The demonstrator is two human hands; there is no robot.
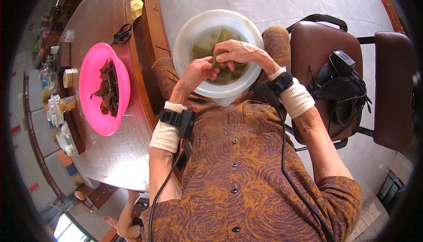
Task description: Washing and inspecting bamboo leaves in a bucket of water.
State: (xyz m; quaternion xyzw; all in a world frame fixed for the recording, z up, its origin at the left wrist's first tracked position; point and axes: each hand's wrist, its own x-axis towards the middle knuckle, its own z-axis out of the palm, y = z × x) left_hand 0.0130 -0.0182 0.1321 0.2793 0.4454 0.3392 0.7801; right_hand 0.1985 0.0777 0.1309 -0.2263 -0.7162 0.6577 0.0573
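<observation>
My right hand [236, 53] holds a piece of green-brown leafy material [218, 59], perhaps kelp, over a white plastic basin [185, 30] between my knees. At the left end of that piece, the fingertips of my left hand [200, 72] pinch its edge. Water and more flat green pieces [224, 36] lie in the basin under both hands. On the table to the left, a pink plastic basin [89, 110] holds a pile of dark brown strips [109, 88].
Black-handled scissors [123, 34] lie beside the pink basin on the wooden table [109, 156]. A brown padded chair [304, 40] at the right carries a black adapter [343, 60] and cables. Cables run from my wrist straps. Another person's bare legs [127, 222] show at the lower left.
</observation>
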